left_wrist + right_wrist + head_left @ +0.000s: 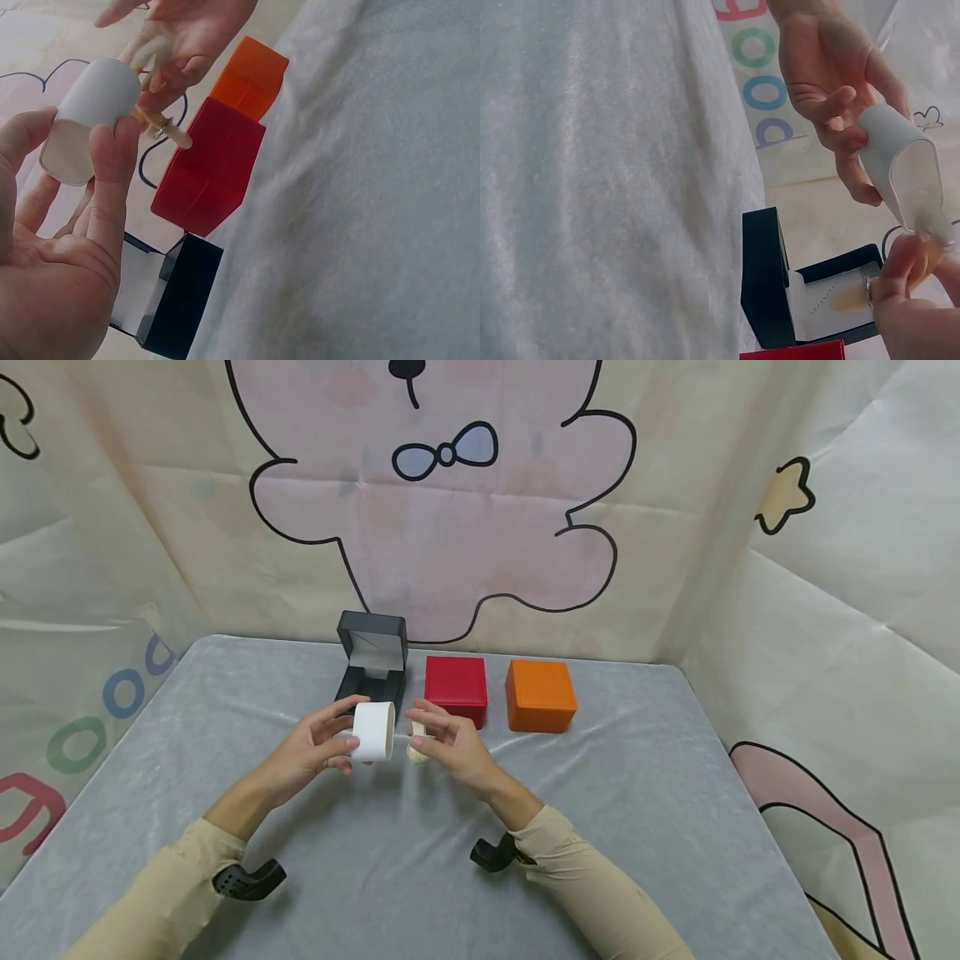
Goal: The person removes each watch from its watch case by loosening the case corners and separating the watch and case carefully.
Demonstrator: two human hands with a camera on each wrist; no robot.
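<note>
My left hand (315, 743) holds a white, rounded, cuff-like watch cushion (372, 732) between thumb and fingers, its oval end turned to the right. Just right of it, my right hand (453, 745) pinches a cream-strapped watch (417, 750). A metal buckle (160, 129) and the strap's free end (180, 138) stick out past the fingers in the left wrist view; the right fingers hide much of the watch. Both hands are above the table, in front of an open black watch box (372, 627) with a pale lid lining.
A red box (456, 683) stands right of the black one, and an orange box (542, 695) stands farther right. All three are near the back edge of the grey cloth-covered table (637, 827). A printed fabric backdrop (480, 552) rises behind and at the sides.
</note>
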